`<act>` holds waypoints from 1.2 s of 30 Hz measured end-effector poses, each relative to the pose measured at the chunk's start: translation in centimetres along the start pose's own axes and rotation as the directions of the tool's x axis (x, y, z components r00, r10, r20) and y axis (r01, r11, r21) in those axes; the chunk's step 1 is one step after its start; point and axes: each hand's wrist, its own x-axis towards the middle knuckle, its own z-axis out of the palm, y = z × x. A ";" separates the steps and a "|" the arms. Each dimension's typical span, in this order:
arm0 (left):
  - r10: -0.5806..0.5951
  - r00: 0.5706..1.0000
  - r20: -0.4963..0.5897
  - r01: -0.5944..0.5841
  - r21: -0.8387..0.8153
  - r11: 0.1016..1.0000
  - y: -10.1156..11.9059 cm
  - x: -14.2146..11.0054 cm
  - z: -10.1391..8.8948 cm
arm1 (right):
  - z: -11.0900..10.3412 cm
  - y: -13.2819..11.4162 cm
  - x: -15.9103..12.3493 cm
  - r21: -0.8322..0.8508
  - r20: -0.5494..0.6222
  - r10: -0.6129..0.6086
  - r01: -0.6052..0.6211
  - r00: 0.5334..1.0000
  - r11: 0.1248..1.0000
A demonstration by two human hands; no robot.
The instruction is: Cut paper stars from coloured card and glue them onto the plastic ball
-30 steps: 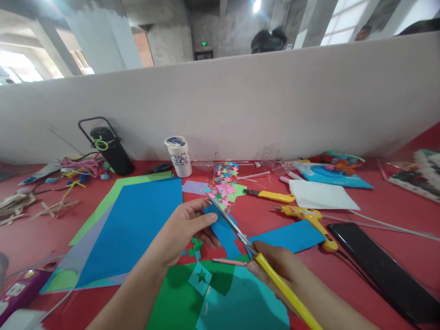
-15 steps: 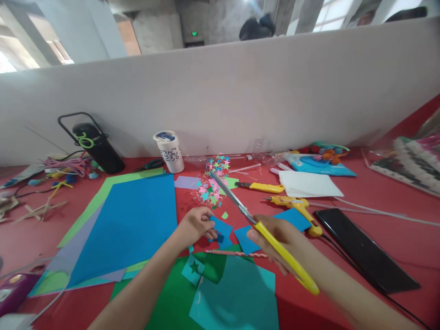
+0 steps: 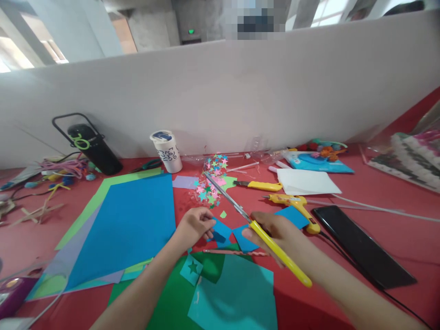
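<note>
My left hand (image 3: 194, 225) pinches a small blue paper piece (image 3: 220, 231) low over the red table (image 3: 343, 275). My right hand (image 3: 275, 231) is closed round the yellow handles of scissors (image 3: 254, 227), whose closed blades point up-left toward a heap of small coloured paper stars (image 3: 209, 185). Another blue paper piece (image 3: 287, 217) lies under and beyond the right hand. A thin pink stick (image 3: 233, 252) lies just below both hands, at the top edge of the green sheet (image 3: 165, 298) and teal sheet (image 3: 237, 298).
Large blue sheet (image 3: 127, 224) on lilac and light-green ones at left. White cup (image 3: 167, 151), black bottle (image 3: 92, 149), yellow utility knife (image 3: 259, 185), yellow glue gun (image 3: 295, 204), white paper (image 3: 305, 182), black slab (image 3: 360, 245) and a white partition (image 3: 240, 96) behind.
The scissors came out of the blue paper and swung right, blades now closed. My left hand drew back and lowered with the small blue piece. The view shifted slightly left.
</note>
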 end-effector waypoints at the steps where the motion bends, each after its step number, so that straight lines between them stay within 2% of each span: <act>1: -0.025 1.000 0.001 0.025 0.023 0.999 -0.2 0.2 0.1 | 0.0 0.0 0.0 -0.019 -0.014 -0.010 0.010 1.000 1.000; 4: -0.063 0.998 0.011 0.061 0.118 0.991 -0.5 0.4 0.0 | -0.2 -0.2 -0.2 -0.121 -0.035 -0.043 0.039 0.998 0.992; 7: -0.051 0.999 0.008 0.046 0.285 0.957 -0.6 -0.1 -0.6 | -0.3 -0.2 -0.2 -0.179 -0.023 -0.046 0.041 0.999 0.983; 12: 0.050 0.999 -0.002 -0.040 0.576 0.817 -0.1 -1.4 -0.8 | -0.3 0.3 -0.1 -0.184 -0.024 -0.038 0.033 0.999 0.982; 16: 0.067 0.998 0.014 -0.058 0.686 0.725 0.1 -1.6 -0.4 | 0.0 0.3 0.0 -0.187 -0.025 -0.042 0.036 0.999 0.982; 19: 0.085 0.996 0.030 -0.081 0.715 0.694 -0.1 -1.5 -0.3 | 0.1 0.1 0.0 -0.194 -0.015 -0.028 0.025 0.999 0.981; 23: 0.138 0.989 0.045 -0.130 0.699 0.703 0.1 -1.9 -0.5 | 0.0 -0.1 -0.2 -0.180 -0.006 -0.014 0.012 1.000 0.984; 27: 0.179 0.983 0.038 -0.164 0.613 0.773 1.2 -2.6 -0.3 | 0.1 0.0 -0.3 -0.176 -0.017 -0.003 0.000 1.000 0.984; 32: 0.190 0.972 0.137 -0.224 0.305 0.926 2.1 -3.2 0.2 | 0.5 0.5 0.5 -0.040 -0.131 0.012 -0.018 0.991 0.999; 36: 0.201 0.962 0.182 -0.215 0.061 0.975 2.5 -3.6 0.6 | 0.9 0.7 1.1 0.042 -0.140 0.022 -0.016 0.990 0.999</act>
